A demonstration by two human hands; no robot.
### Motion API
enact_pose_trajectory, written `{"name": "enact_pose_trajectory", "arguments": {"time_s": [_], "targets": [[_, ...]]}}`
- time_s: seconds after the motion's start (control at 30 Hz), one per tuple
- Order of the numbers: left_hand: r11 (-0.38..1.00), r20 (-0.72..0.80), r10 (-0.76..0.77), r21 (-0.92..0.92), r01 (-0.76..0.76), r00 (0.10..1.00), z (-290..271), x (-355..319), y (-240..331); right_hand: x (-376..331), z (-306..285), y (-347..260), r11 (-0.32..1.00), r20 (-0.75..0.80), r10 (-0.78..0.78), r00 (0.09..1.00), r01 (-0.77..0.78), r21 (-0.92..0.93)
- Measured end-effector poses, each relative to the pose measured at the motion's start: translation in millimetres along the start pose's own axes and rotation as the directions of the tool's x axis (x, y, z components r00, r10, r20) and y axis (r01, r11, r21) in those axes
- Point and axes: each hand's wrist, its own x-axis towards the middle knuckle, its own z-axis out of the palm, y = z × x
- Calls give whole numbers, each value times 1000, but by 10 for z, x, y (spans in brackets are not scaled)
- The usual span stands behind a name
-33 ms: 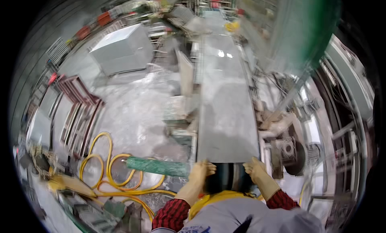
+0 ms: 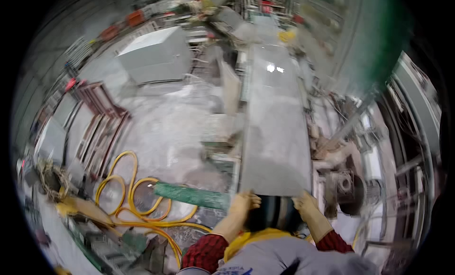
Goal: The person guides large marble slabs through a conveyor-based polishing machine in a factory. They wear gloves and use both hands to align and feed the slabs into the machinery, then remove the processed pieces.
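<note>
In front of me stretches a long, flat grey sheet [image 2: 277, 151], lying lengthwise away from my body along a conveyor-like line. My left hand [image 2: 245, 204] is closed round its near left corner, with the fingers curled inward. At the near right corner, my right hand [image 2: 304, 205] is closed on the same edge in a matching grip. Both hands look gloved or dusted in a pale tan. Between them, below the sheet's near edge, shows a dark banded roller or belt [image 2: 271, 213]. The thumbs and the sheet's underside are hidden.
Left of the line, yellow hose [image 2: 125, 180] coils on the wet floor beside a green roll [image 2: 189, 195]. Farther back stand a large pale block [image 2: 154, 57] and reddish-brown frames [image 2: 97, 99]. On the right are a motor-like machine part [image 2: 342, 185] and a blurred green-edged cabinet [image 2: 365, 47].
The whole view has shifted, so the scene sits slightly more to the right and lower. Both hands keep their hold on the sheet's near edge.
</note>
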Motion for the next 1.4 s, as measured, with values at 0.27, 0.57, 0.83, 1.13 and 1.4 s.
{"name": "enact_pose_trajectory", "arguments": {"time_s": [0.27, 0.57, 0.83, 1.13, 1.4], "targets": [[976, -232, -213, -9, 217, 949, 863, 70, 696, 50, 265, -113, 999, -519, 3, 855, -29, -42], [985, -191, -147, -113, 127, 970, 555, -1275, 464, 241, 150, -207, 999, -354, -15, 935, 28, 31], [988, -762, -141, -149, 41, 632, 47, -3286, -163, 268, 222, -185, 984, -248, -172, 953, 179, 4], [932, -940, -298, -325, -161, 168, 996, -4854, -1645, -169, 501, 320, 995, 345, -99, 933, 98, 21], [722, -906, -296, -419, -550, 303, 1615, -5578, -2329, -1019, 1074, 1354, 928, 676, 130, 725, 151, -341]]}}
